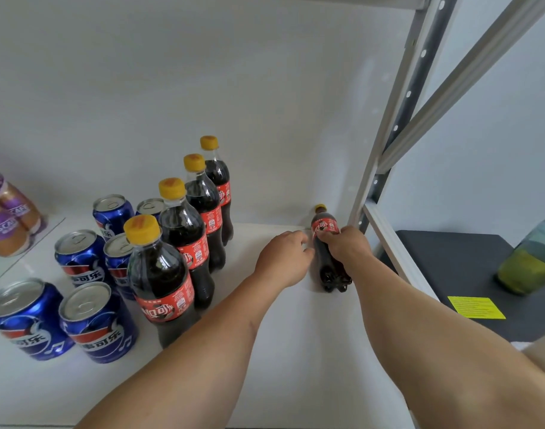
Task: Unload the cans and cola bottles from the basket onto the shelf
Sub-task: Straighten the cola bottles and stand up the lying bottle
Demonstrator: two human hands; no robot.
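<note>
On the white shelf (296,335) a row of several cola bottles (184,230) with yellow caps and red labels stands upright, running from front to back. Left of them stand several blue cans (99,323). My right hand (347,246) grips another cola bottle (330,270) around its middle near the shelf's right back corner. My left hand (285,258) hovers just left of that bottle with its fingers curled and holds nothing; whether it touches the bottle is unclear. The basket is out of view.
Purple-capped coffee bottles (8,212) stand at the far left behind a clear divider. The grey shelf upright (392,144) and a diagonal brace rise on the right. Beyond them is a black surface (450,267) with a yellow label and a green-filled container (531,261).
</note>
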